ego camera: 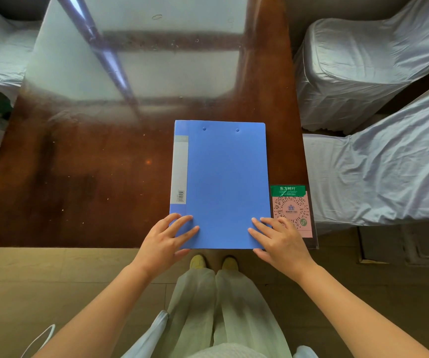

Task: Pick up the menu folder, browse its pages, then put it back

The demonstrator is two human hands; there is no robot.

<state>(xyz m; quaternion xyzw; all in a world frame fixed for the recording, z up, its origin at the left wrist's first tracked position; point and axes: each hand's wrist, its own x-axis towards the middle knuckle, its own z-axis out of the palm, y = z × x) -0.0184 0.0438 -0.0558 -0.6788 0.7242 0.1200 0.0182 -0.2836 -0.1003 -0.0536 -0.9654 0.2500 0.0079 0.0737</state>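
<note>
The menu folder (223, 182) lies closed and flat on the table (84, 177), near its right side, with the folder's near edge at the table's near edge; its cover is blue, with a pale grey label strip along the left spine side bearing a small barcode, and two rivet heads show close to the far edge. The left hand (168, 239) rests on the near left corner of the folder, fingers spread and laid flat on the cover, thumb at the near edge; whether the thumb is tucked under the cover cannot be told. The right hand (279, 240) rests on the near right corner in like manner, fingers extended and splayed over the cover, thumb by the near edge; neither hand is closed around the folder. Just beside the folder on the right, a pink QR code card (292, 211) with a green header stands in a clear holder, the right hand's outer fingers partly overlapping it in this view. The table top is dark brown and glossy, reflecting a window frame across its far half. Chairs (363, 73) under pale fabric covers stand to the right of the table; another covered seat shows at far left. Below the table edge, the person's light trousers and yellow shoes (213, 262) are visible on a wood-toned floor.
</note>
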